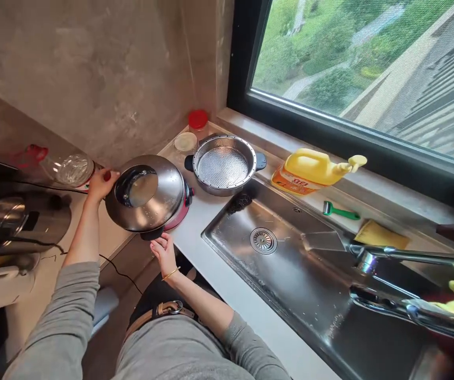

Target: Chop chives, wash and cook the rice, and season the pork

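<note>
Head view, two hands, one pot, one colander

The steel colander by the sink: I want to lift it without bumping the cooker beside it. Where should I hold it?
Take the steel colander by its two dark side handles, one toward the cooker and one toward the yellow bottle. It sits upright with its mouth open, and the handles stick out past the rim, so a grip from above on both probably suits best.
</note>
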`<state>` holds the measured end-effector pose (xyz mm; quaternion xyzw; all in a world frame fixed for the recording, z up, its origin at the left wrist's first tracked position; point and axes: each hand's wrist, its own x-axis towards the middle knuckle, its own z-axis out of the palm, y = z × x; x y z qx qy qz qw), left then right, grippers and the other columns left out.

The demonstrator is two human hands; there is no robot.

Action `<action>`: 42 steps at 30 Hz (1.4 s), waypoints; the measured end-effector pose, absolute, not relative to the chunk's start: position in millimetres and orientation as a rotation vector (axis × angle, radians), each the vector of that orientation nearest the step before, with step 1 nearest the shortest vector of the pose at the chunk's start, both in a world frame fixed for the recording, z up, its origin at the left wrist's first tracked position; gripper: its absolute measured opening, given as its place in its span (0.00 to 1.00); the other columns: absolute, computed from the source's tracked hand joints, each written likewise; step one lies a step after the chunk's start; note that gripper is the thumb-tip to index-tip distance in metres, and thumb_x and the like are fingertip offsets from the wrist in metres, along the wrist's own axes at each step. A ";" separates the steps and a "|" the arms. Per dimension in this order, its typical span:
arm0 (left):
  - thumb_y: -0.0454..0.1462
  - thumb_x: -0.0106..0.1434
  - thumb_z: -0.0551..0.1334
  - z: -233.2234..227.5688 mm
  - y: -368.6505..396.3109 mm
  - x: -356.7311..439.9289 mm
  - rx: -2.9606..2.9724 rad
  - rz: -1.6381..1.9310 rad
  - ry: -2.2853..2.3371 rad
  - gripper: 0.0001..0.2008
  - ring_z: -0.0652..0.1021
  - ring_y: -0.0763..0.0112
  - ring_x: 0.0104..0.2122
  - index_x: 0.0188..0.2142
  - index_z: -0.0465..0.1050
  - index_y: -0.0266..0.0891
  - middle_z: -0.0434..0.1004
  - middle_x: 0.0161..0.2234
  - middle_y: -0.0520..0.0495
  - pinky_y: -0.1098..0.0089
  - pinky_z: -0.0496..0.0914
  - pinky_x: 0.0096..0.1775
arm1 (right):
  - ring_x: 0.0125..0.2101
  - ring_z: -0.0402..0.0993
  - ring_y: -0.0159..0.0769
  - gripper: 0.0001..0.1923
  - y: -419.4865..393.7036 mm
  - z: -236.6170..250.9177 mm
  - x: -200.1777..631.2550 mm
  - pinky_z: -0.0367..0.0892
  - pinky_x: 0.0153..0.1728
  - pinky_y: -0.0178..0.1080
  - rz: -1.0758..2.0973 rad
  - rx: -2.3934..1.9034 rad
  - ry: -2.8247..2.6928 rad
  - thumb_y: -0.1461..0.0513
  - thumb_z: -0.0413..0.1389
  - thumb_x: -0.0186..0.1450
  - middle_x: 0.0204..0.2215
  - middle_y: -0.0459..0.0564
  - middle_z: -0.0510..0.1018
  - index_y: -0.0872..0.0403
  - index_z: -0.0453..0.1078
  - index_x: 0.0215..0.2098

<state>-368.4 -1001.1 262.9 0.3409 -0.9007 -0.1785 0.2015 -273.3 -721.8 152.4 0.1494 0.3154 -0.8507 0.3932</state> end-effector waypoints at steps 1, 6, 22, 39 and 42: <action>0.49 0.66 0.60 268.3 -993.4 -370.9 0.975 -0.484 -2.512 0.23 0.77 0.63 0.43 0.45 0.75 0.28 0.80 0.44 0.40 0.59 0.70 0.52 | 0.43 0.77 0.33 0.25 -723.0 153.2 -271.0 0.71 0.49 0.39 -2.145 0.371 0.765 0.64 0.61 0.46 0.37 0.43 0.77 0.48 0.61 0.41; 0.43 0.69 0.53 291.5 -935.7 -384.5 0.853 -0.527 -2.475 0.21 0.77 0.63 0.45 0.49 0.75 0.29 0.80 0.48 0.39 0.62 0.69 0.52 | 0.51 0.76 0.34 0.25 -734.2 149.0 -256.7 0.67 0.56 0.40 -2.076 0.314 0.662 0.66 0.62 0.45 0.42 0.44 0.80 0.47 0.61 0.40; 0.39 0.60 0.59 281.1 -875.6 -393.1 0.998 0.026 -2.532 0.07 0.73 0.49 0.51 0.35 0.73 0.40 0.75 0.41 0.39 0.55 0.64 0.54 | 0.27 0.68 0.24 0.22 -704.0 60.5 -472.6 0.67 0.30 0.28 -2.040 0.022 1.416 0.62 0.65 0.52 0.30 0.39 0.71 0.53 0.67 0.45; 0.46 0.58 0.55 288.4 -873.9 -392.8 1.083 0.373 -2.593 0.15 0.75 0.58 0.40 0.35 0.74 0.40 0.78 0.39 0.43 0.63 0.67 0.42 | 0.24 0.62 0.29 0.17 -711.1 34.6 -472.4 0.62 0.27 0.32 -2.045 -0.378 1.505 0.54 0.58 0.61 0.25 0.41 0.66 0.53 0.67 0.45; 0.47 0.57 0.55 287.8 -876.3 -391.7 1.044 0.379 -2.591 0.15 0.75 0.58 0.39 0.34 0.74 0.40 0.78 0.38 0.43 0.64 0.66 0.42 | 0.23 0.63 0.28 0.17 -712.1 38.4 -468.8 0.62 0.27 0.32 -2.014 -0.352 1.590 0.53 0.57 0.62 0.23 0.40 0.66 0.54 0.67 0.44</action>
